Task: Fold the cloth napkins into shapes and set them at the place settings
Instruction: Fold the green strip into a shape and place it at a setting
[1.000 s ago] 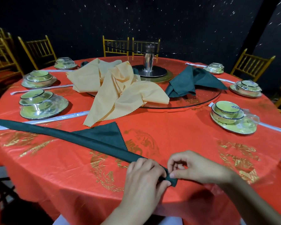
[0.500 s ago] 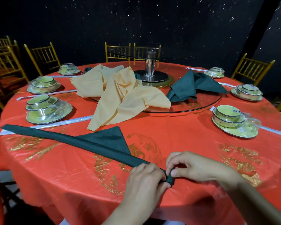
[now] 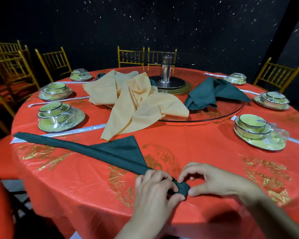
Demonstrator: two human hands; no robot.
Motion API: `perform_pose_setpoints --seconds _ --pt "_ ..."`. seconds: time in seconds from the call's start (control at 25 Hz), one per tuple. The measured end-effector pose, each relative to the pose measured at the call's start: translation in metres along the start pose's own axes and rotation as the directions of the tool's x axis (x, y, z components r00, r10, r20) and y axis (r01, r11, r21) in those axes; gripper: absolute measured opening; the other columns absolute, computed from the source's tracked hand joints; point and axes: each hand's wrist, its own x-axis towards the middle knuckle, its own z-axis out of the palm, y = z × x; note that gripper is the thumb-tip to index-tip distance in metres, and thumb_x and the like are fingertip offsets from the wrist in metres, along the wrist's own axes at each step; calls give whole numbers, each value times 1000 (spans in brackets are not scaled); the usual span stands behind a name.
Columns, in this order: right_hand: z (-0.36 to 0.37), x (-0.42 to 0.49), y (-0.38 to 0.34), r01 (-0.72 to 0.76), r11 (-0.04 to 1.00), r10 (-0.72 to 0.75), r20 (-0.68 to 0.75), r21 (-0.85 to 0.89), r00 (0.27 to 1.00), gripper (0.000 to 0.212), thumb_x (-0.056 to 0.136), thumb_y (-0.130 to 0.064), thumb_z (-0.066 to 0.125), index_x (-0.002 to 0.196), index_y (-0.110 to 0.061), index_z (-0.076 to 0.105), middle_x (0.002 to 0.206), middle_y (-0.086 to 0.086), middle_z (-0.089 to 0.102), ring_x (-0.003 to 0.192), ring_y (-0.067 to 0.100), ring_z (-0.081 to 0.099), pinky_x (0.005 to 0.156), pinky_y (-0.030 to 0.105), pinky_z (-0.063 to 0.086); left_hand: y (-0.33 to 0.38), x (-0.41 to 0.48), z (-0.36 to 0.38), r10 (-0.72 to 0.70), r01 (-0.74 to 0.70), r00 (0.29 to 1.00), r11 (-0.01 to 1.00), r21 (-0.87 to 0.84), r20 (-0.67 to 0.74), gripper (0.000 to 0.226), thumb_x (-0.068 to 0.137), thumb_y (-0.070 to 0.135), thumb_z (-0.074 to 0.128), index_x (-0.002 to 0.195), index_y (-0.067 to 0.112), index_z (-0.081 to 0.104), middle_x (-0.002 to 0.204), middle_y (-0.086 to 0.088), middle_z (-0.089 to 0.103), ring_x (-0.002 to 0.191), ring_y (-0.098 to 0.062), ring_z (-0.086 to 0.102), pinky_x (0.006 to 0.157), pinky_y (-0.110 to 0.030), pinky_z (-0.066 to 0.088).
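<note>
My left hand [image 3: 156, 184] and right hand [image 3: 212, 180] meet at the near edge of the round desk [image 3: 205, 152], which is draped in a shiny red cloth printed with gold motifs. Both hands are curled closed on the near end of a dark green cloth napkin [image 3: 86, 149] rolled into a long narrow band — my left fingers lie over the band and my right thumb and forefinger pinch its tip. The band runs away to the left across the desk, with one flat triangular corner of it lying beside the roll, toward the middle of the desk.

A clear glass turntable [image 3: 219, 116] on a steel post sits in the centre of the desk. Loose pale orange cloth napkins [image 3: 136, 102] are heaped on it and spill over its near rim onto the red cloth; a crumpled dark green napkin [image 3: 212, 94] lies on it to the right. Plastic-wrapped sets of yellow-green bowls on plates [image 3: 59, 116] ring the desk — each with paper-sleeved chopsticks [image 3: 72, 131] alongside. Gold slatted chairs [image 3: 53, 62] stand around the desk against a black wall speckled with small white lights [image 3: 145, 23].
</note>
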Motion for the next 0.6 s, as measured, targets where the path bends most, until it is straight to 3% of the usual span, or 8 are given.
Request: perform_pose_setpoints --seconds 0.16,0.24,0.36,0.44,0.6 --pt "3 1 1 1 999 -2 -26 -34 1000 33 79 -16 69 88 -47 66 91 -14 56 79 8 51 79 20 42 -6 0 -2 66 -68 996 997 27 51 25 61 59 59 73 38 59 75 27 59 72 2 50 70 -15 25" --pt "4 5 -4 -4 999 4 6 -39 1000 28 80 -20 65 82 -47 66 85 -18 55 75 3 49 77 19 42 -6 -2 -4 68 -70 996 997 28 54 23 65 59 53 69 37 57 68 25 58 65 3 48 68 -15 26" --pt "5 13 -11 -20 996 21 19 -86 1000 26 86 -17 61 82 -42 62 83 -15 55 73 -1 48 75 16 38 -8 -3 -6 6 -6 1000 999 49 2 25 65 60 47 64 37 58 71 26 55 73 5 44 69 -17 24" --pt "10 21 -13 -13 997 12 -12 -75 1000 20 86 -20 61 84 -39 62 79 -13 55 70 -1 46 72 16 38 -12 -4 -9 -33 36 999 997 68 -43 24 63 60 49 64 37 57 77 25 52 80 3 40 66 -25 17" --pt "18 30 -13 -13 1000 13 -96 0 995 10 80 -27 64 82 -33 57 71 -9 51 65 6 42 64 24 40 -17 -6 -14 -42 48 997 994 96 -61 31 60 60 60 77 38 46 77 24 51 79 1 42 70 -27 17"
